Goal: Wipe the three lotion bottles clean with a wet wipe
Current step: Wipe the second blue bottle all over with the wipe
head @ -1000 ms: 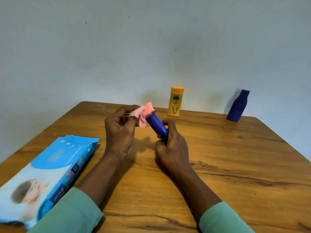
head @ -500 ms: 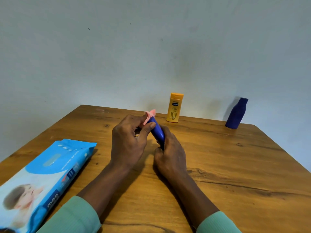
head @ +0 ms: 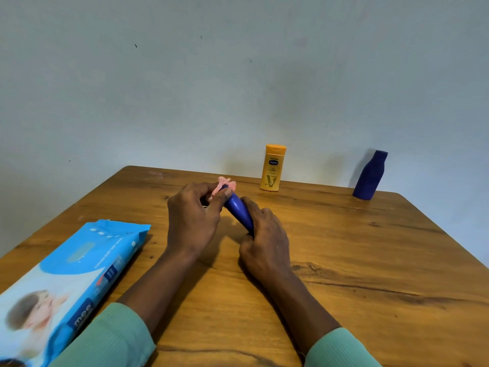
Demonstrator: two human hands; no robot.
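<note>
Three bottles (head: 240, 211) (head: 272, 169) (head: 370, 177), one wipe (head: 225, 181), one pack (head: 76, 271)

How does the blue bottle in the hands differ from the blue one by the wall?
The held bottle is tilted, gripped by the right hand; the wall bottle stands on the table, untouched. The left hand holds a pink wipe on the held bottle's top; the wall bottle has none. Both are blue.

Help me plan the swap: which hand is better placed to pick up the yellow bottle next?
Probably right. The right hand grips the blue bottle and sits nearer the yellow bottle; the left hand pinches the pink wipe.
</note>
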